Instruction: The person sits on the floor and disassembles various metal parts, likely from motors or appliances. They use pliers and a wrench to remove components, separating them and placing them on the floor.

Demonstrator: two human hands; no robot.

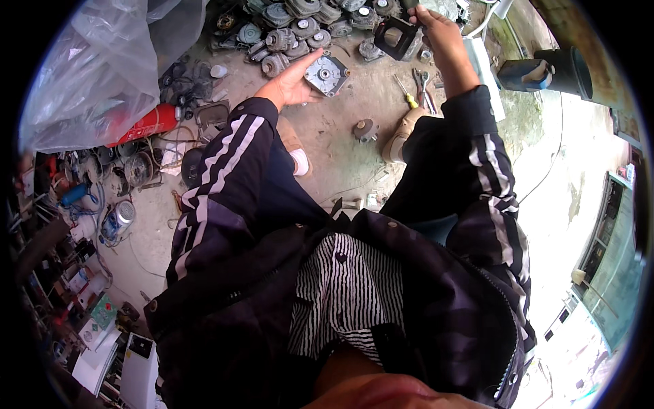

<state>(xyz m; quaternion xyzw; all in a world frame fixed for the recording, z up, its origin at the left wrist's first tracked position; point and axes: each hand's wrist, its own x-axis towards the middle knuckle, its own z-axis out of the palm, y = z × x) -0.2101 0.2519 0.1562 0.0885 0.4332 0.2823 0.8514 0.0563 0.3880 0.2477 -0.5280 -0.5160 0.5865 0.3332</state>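
Note:
My left hand (294, 83) holds a flat grey metal electric motor (328, 75). Its thumb lies along the upper edge and its fingers pass underneath. Farther right, my right hand (439, 34) is closed at the top edge of the picture, its fingertips around something dark and small that I cannot make out. Against those fingertips is a black square housing (397, 38) with an open middle. Between my feet, a small round rotor with a shaft (366, 130) lies on the concrete floor.
Several grey motors (298, 31) are heaped ahead. Pliers (422, 85) and a yellow-handled screwdriver (410, 99) lie by my right foot. At left are a red cylinder (146, 125), plastic sheeting (102, 68) and clutter. A dark bucket (573, 73) stands at right.

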